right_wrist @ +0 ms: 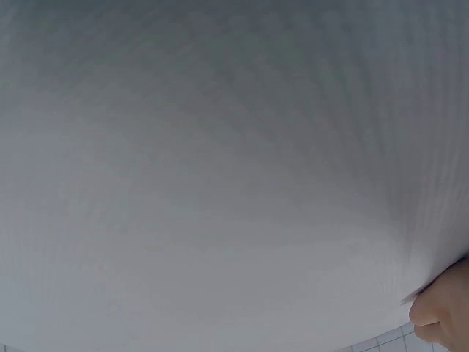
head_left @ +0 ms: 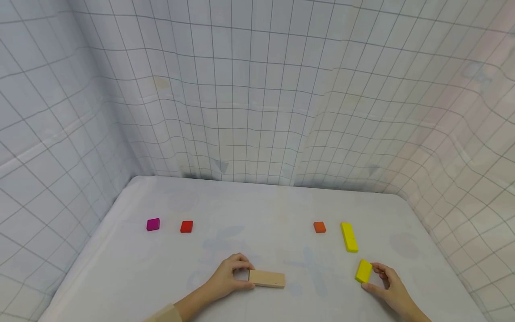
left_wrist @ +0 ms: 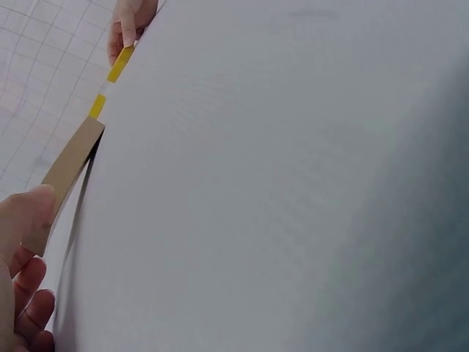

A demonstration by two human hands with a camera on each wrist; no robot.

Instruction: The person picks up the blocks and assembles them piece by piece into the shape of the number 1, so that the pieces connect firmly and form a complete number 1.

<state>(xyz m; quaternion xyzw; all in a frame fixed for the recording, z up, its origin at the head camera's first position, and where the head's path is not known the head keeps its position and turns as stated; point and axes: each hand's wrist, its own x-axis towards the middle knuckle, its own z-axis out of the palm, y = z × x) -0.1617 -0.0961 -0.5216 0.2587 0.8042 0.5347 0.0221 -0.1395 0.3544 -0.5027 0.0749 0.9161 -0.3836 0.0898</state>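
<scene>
My left hand (head_left: pixel 229 279) pinches the left end of a plain wooden block (head_left: pixel 267 278), thumb on the near side and fingers on the far side. The left wrist view also shows this wooden block (left_wrist: pixel 73 158) by my thumb. To the right, my right hand (head_left: pixel 388 288) holds a short yellow block (head_left: pixel 364 271) between thumb and fingertips. Behind it lies a longer yellow piece (head_left: pixel 349 237) with a faint seam across it. In the right wrist view only a part of my right hand (right_wrist: pixel 443 312) shows at the corner; the yellow block is hidden there.
An orange block (head_left: pixel 319 227) lies left of the long yellow piece. Far left are a red block (head_left: pixel 187 226) and a magenta block (head_left: pixel 153 224). White cloth covers the table (head_left: pixel 257 210); checked curtains (head_left: pixel 257 89) hang behind and on both sides.
</scene>
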